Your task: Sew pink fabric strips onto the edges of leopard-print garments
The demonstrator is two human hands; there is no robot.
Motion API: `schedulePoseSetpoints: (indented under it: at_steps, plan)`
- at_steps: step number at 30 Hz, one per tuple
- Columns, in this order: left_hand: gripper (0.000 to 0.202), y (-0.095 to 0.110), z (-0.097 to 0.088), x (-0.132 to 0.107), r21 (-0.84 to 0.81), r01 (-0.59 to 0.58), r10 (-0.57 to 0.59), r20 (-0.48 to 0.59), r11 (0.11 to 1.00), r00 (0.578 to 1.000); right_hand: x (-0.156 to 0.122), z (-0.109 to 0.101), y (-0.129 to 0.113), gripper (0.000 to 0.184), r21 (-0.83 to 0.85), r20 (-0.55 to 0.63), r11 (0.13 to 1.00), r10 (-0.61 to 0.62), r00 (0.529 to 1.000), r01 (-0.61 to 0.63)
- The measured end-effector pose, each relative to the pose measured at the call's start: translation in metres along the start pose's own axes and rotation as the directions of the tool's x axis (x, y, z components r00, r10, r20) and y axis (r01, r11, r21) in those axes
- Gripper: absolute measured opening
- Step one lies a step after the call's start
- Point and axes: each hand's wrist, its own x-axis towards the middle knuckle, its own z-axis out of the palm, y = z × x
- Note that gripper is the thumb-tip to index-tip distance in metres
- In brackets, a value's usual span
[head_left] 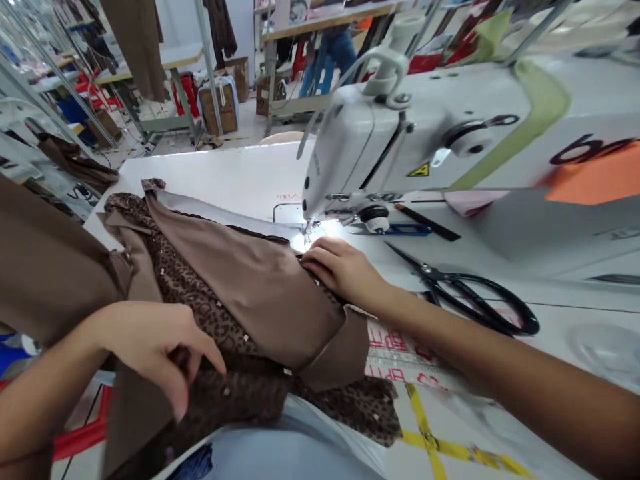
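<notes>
Brown and leopard-print fabric (250, 280) lies across the white sewing table, its upper edge close to the needle of a sewing machine (350, 147). My right hand (345, 270) presses on the fabric edge just in front of the needle, fingers bent and close together, gripping that edge. Over the left part of the cloth hovers my left hand (165, 347), thumb and forefinger apart with nothing between them. Leopard-print cloth hangs below it over the table's front edge.
Black-handled scissors (470, 293) lie right of my right hand, near blue thread snips (405, 229) and a dark slim tool (430, 222). Yellow tape (425, 427) marks the front right of the table. Brown cloth (45, 267) hangs at far left.
</notes>
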Motion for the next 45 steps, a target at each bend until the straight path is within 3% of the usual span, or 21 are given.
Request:
schedulePoseSetpoints:
  at_steps: [1, 2, 3, 5, 8, 11, 13, 14, 15, 16, 17, 18, 20, 24, 31, 36, 38, 40, 42, 43, 45]
  plan:
    - [0.025, 0.001, -0.004, 0.003, 0.035, 0.024, -0.025, 0.034, 0.999, 0.999, 0.0, 0.0, 0.001, 0.022, 0.005, -0.001, 1.0, -0.001, 1.0, 0.001]
    - [0.023, -0.002, -0.007, 0.013, 0.134, 0.077, -0.069, -0.062, 0.988, 0.996, 0.0, 0.0, 0.001, 0.021, 0.01, -0.003, 1.0, -0.004, 1.0, 0.004]
    - [0.02, -0.011, -0.009, 0.029, 0.264, 0.17, -0.105, -0.246, 0.949, 0.964, 0.0, 0.0, 0.001, 0.02, 0.013, -0.006, 1.0, -0.008, 1.0, 0.008]
    - [0.018, -0.038, -0.012, 0.073, 0.455, 0.378, -0.06, -0.573, 0.806, 0.818, -0.001, -0.001, 0.001, 0.019, 0.013, -0.01, 1.0, -0.017, 1.0, 0.017]
    - [0.015, -0.08, -0.022, 0.129, 0.481, 0.427, -0.042, -0.625, 0.766, 0.78, 0.0, -0.002, 0.0, 0.018, 0.007, -0.007, 1.0, -0.022, 1.0, 0.023]
    - [0.017, -0.083, -0.036, 0.126, 0.458, 0.435, -0.034, -0.657, 0.775, 0.753, 0.002, -0.003, 0.0, 0.018, 0.003, 0.0, 1.0, -0.003, 1.0, 0.003]
    - [0.021, -0.061, -0.042, 0.095, 0.415, 0.375, -0.042, -0.622, 0.829, 0.782, 0.003, -0.003, 0.0, 0.019, 0.003, 0.006, 1.0, 0.016, 1.0, -0.016]
    - [0.02, -0.047, -0.043, 0.076, 0.308, 0.205, -0.055, -0.434, 0.929, 0.899, 0.004, -0.003, 0.001, 0.019, 0.002, 0.009, 1.0, 0.025, 1.0, -0.025]
    - [0.021, -0.033, -0.042, 0.057, 0.139, 0.079, -0.059, -0.142, 0.987, 0.988, 0.004, -0.003, 0.002, 0.019, 0.001, 0.013, 0.999, 0.032, 0.999, -0.032]
    - [0.017, -0.021, -0.038, 0.042, 0.007, 0.054, -0.054, 0.09, 0.999, 0.994, 0.004, -0.003, 0.003, 0.019, 0.0, 0.016, 0.999, 0.037, 0.999, -0.037]
    - [0.015, -0.012, -0.032, 0.031, 0.036, 0.086, -0.091, 0.153, 0.996, 0.984, 0.004, -0.002, 0.004, 0.018, -0.002, 0.018, 0.999, 0.041, 0.999, -0.041]
    - [0.014, -0.007, -0.024, 0.026, 0.117, 0.107, -0.126, 0.163, 0.987, 0.979, 0.004, -0.002, 0.005, 0.019, -0.005, 0.019, 0.999, 0.042, 0.999, -0.042]
    - [0.018, -0.007, -0.006, 0.031, 0.317, 0.186, -0.199, 0.008, 0.93, 0.98, 0.003, -0.002, 0.005, 0.019, -0.013, 0.02, 0.999, 0.038, 0.999, -0.038]
    - [0.021, -0.032, 0.012, 0.065, 0.534, 0.267, -0.104, -0.315, 0.802, 0.943, 0.002, -0.002, 0.003, 0.021, -0.047, 0.015, 0.999, 0.019, 1.0, -0.018]
    - [0.011, -0.061, 0.012, 0.086, 0.735, 0.321, -0.018, -0.388, 0.597, 0.921, 0.0, 0.002, 0.003, 0.022, -0.103, -0.02, 0.995, -0.005, 1.0, 0.003]
    - [0.018, -0.071, -0.01, 0.095, 0.582, 0.492, -0.053, -0.609, 0.648, 0.791, -0.002, -0.014, -0.014, 0.019, -0.148, -0.127, 0.985, -0.107, 0.986, 0.088]
    - [0.021, -0.068, -0.037, 0.097, 0.487, 0.572, -0.058, -0.727, 0.66, 0.685, -0.001, -0.027, -0.031, 0.014, -0.097, -0.133, 0.967, -0.247, 0.96, 0.235]
    - [0.023, -0.057, -0.067, 0.093, 0.369, 0.61, -0.01, -0.85, 0.701, 0.526, 0.002, -0.039, -0.049, 0.013, 0.01, -0.079, 0.92, -0.39, 0.917, 0.392]
    - [0.022, -0.041, -0.092, 0.086, 0.3, 0.539, 0.089, -0.92, 0.787, 0.382, 0.009, -0.047, -0.061, 0.014, 0.04, -0.035, 0.899, -0.434, 0.9, 0.436]
    - [0.022, -0.032, -0.1, 0.081, 0.304, 0.471, 0.149, -0.929, 0.828, 0.338, 0.014, -0.05, -0.066, 0.017, -0.007, -0.039, 0.908, -0.419, 0.907, 0.419]
    - [0.022, -0.012, -0.107, 0.077, 0.377, 0.338, 0.266, -0.905, 0.863, 0.331, 0.022, -0.058, -0.076, 0.023, -0.148, -0.141, 0.93, -0.358, 0.923, 0.338]
